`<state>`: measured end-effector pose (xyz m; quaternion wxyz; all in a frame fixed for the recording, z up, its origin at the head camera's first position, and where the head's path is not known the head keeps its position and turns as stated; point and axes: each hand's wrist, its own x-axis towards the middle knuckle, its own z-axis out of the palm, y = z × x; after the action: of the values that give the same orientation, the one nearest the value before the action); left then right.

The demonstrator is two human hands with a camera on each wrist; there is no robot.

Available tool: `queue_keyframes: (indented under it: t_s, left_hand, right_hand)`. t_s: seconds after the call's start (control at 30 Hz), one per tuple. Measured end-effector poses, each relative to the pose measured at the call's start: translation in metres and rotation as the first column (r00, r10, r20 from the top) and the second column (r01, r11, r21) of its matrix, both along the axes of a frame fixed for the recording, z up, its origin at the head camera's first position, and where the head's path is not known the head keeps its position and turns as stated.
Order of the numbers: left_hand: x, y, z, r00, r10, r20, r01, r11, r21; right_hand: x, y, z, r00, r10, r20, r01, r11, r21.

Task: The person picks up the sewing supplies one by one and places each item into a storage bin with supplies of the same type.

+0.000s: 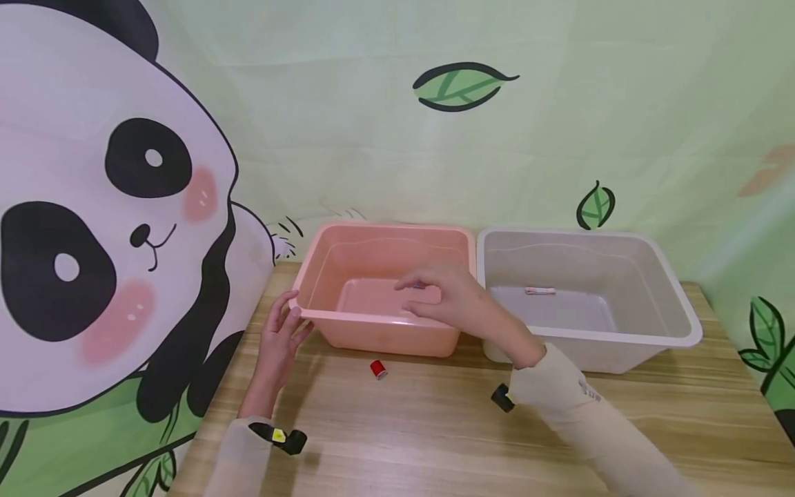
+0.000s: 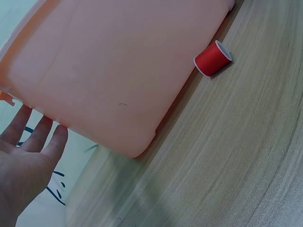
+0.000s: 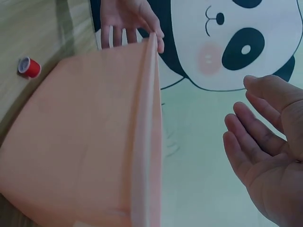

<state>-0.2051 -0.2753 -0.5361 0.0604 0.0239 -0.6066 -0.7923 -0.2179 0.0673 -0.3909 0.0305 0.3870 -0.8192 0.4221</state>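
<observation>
At the front left corner of the pink plastic bin [image 1: 385, 337], my left hand [image 1: 281, 342] grips the rim. Its other fingers rest against the outside wall in the left wrist view. My right hand [image 1: 450, 297] hovers over the same bin with fingers and thumb spread apart. Nothing is between them in the right wrist view. A small dark item [image 1: 419, 285] shows beneath the right fingers, mostly hidden by the hand. In front of the bin, a spool of red thread [image 1: 378, 370] with white ends lies on its side on the table.
A light grey bin [image 1: 596, 336] stands right of the pink one, holding a small, narrow pinkish-white item [image 1: 540, 290]. Both bins sit on a wood-grain table [image 1: 397, 442], near a wall hanging [image 1: 348, 138] printed with a panda and leaves.
</observation>
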Motion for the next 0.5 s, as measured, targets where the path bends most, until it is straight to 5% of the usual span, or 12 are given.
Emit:
queue_keyframes:
  t_s: [0.5]
  left_hand:
    - [0.000, -0.001, -0.001, 1.000, 0.002, 0.003, -0.002, 1.000, -0.007]
  right_hand:
    - [0.028, -0.007, -0.020, 0.999, 0.023, 0.031, -0.022, 0.999, -0.025]
